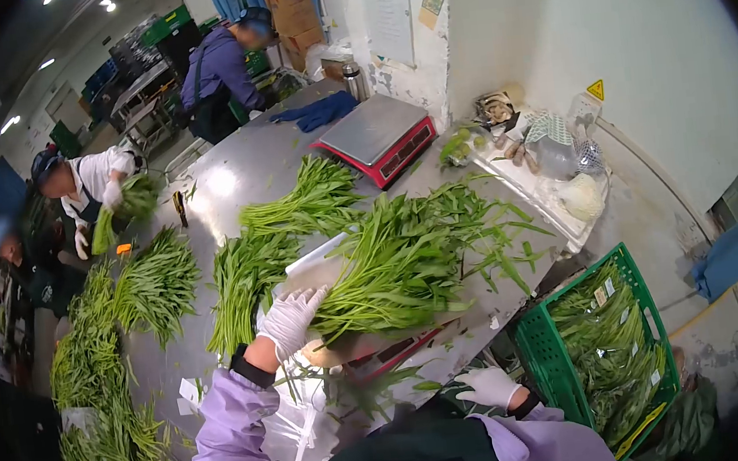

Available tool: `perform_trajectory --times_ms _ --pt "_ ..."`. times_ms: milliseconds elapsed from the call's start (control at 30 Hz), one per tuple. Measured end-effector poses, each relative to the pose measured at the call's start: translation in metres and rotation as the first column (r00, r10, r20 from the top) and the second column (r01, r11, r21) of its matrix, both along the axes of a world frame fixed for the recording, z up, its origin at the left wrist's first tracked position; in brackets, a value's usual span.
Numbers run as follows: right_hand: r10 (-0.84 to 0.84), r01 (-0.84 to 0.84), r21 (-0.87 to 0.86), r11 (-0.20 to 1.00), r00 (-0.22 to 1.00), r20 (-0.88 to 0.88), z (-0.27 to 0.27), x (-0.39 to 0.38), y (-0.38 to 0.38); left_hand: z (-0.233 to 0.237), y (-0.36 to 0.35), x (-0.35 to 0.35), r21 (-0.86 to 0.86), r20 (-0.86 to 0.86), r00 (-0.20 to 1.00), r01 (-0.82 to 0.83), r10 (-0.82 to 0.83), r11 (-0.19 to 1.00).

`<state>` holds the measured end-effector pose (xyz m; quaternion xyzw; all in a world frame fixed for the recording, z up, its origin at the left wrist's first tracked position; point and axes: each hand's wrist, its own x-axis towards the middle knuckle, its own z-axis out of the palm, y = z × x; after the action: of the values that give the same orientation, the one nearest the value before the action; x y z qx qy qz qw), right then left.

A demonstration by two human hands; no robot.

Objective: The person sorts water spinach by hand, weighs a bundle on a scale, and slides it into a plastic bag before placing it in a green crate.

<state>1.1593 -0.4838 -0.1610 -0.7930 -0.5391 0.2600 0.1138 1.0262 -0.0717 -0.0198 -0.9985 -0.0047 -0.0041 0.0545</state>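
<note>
A large bunch of long-stemmed leafy greens (403, 258), looking like water spinach, lies over a red-sided scale (390, 357) at the table's near edge. My left hand (292, 322), in a white glove, is closed at the stem end of this bunch; the greens partly hide its fingertips. Low by my body, my right hand (488, 388), also gloved, has its fingers apart and holds nothing. It is just left of a green crate (531, 348) of bagged greens (607, 350). Another bunch of greens (250, 282) lies beyond my left hand.
A second red scale (377, 132) stands farther back on the metal table (203, 171). More greens (90, 373) cover the left side. A white foam tray (553, 204) with bags sits by the wall. Opposite, a co-worker (98, 181) holds greens; another person (225, 71) bends at the back.
</note>
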Motion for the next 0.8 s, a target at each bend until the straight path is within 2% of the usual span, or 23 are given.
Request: perform_trajectory --times_ms 67,133,200,267,333,400,433,500,600,667,733,800 --pt "0.000 0.005 0.109 0.994 0.999 -0.040 0.006 -0.001 0.006 0.013 0.006 -0.011 -0.158 -0.002 1.000 -0.005 0.005 0.987" --pt "0.022 -0.017 0.104 0.994 0.999 -0.043 0.014 -0.002 0.012 0.023 0.016 -0.022 -0.246 0.068 0.995 -0.049 0.068 0.968" --pt "0.041 -0.038 0.085 0.996 0.998 -0.037 0.031 -0.006 0.018 0.050 0.023 -0.029 -0.416 0.126 0.985 -0.057 0.120 0.907" --pt "0.066 -0.057 0.091 0.994 0.993 -0.094 0.039 -0.007 0.022 0.051 0.039 -0.038 -0.432 0.189 0.964 -0.091 0.189 0.897" --pt "0.091 -0.082 0.095 0.992 0.992 -0.089 0.052 -0.010 0.027 0.050 0.047 -0.041 -0.479 0.166 0.940 -0.186 0.297 0.858" --pt "0.104 -0.090 0.171 0.981 0.992 -0.072 0.060 -0.012 0.033 0.048 0.047 -0.040 -0.549 0.141 0.929 -0.215 0.343 0.808" --pt "0.119 -0.106 0.190 0.976 0.991 -0.060 0.064 -0.013 0.036 0.044 0.044 -0.040 -0.553 0.142 0.925 -0.222 0.353 0.803" --pt "0.140 -0.130 0.169 0.977 0.989 -0.045 0.070 -0.012 0.041 0.036 0.039 -0.037 -0.517 0.146 0.953 -0.154 0.264 0.842" --pt "0.144 -0.138 0.170 0.976 0.989 -0.020 0.079 -0.008 0.045 0.027 0.030 -0.040 -0.494 0.182 0.950 -0.135 0.254 0.859" --pt "0.134 -0.130 0.192 0.973 0.991 -0.009 0.079 -0.008 0.044 0.018 0.029 -0.043 -0.485 0.157 0.946 -0.175 0.282 0.857" --pt "0.134 -0.126 0.208 0.970 0.991 -0.025 0.077 -0.007 0.044 0.011 0.025 -0.041 -0.403 0.172 0.934 -0.222 0.312 0.888" --pt "0.140 -0.134 0.183 0.974 0.990 -0.022 0.092 -0.011 0.052 -0.003 0.023 -0.033 -0.402 0.170 0.942 -0.202 0.290 0.893"
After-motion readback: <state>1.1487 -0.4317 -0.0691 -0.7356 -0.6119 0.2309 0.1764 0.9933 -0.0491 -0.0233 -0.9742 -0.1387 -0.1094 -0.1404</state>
